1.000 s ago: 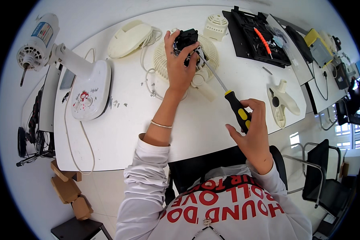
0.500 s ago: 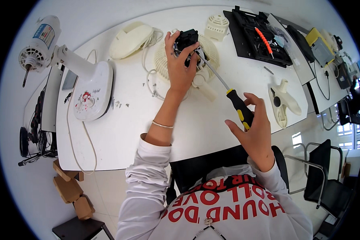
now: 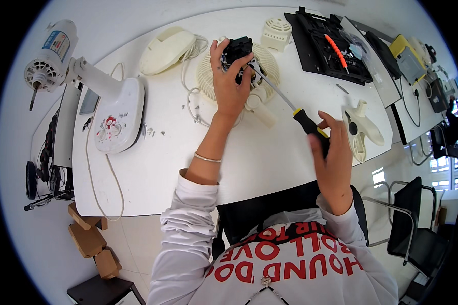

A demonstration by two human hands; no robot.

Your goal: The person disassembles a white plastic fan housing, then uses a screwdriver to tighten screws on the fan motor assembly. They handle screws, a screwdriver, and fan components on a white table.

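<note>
My left hand [image 3: 232,87] is pinching a black part [image 3: 237,48] on the cream fan cage [image 3: 270,68], short of the table's [image 3: 152,188] far edge. Above the near edge, my right hand [image 3: 336,162] is gripping a screwdriver [image 3: 304,120], its shaft slanting toward that part; white tabletop is stretching between my arms.

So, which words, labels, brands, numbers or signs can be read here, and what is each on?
White shirt: large red capitals, upside down in this view; legible, but the wording isn't copied here.
White motor housing: mostly blue-and-white label; print too small to read.
White stand base: small dark marks near a red figure; too small to read.
Screwdriver: no lettering can be made out.
</note>
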